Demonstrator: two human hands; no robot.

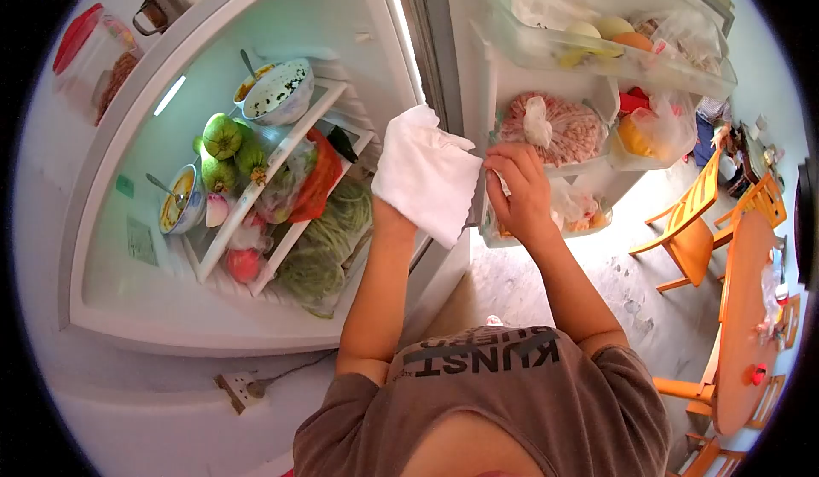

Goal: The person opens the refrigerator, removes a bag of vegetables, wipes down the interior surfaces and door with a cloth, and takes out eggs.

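A white cloth (pixel 426 172) is spread over my left hand (pixel 392 213), hiding its fingers; only the base of the hand and the wrist show below it. The cloth's top is bunched and its lower corner hangs down to the right. My right hand (pixel 521 189) has its fingers bent, with the fingertips pinching the cloth's right edge. Both hands are between the open fridge compartment (pixel 213 323) and its door (pixel 478 76). Nearest my right hand in the door is a bag of pinkish food pieces (pixel 563 127).
Bowls (pixel 281 93), green fruit (pixel 223 138) and bagged green vegetables (pixel 320 251) sit on the fridge shelves. A door shelf (pixel 597 59) holds more food. Wooden chairs (pixel 693 212) and a table (pixel 742 340) stand at right; another person (pixel 712 123) is behind.
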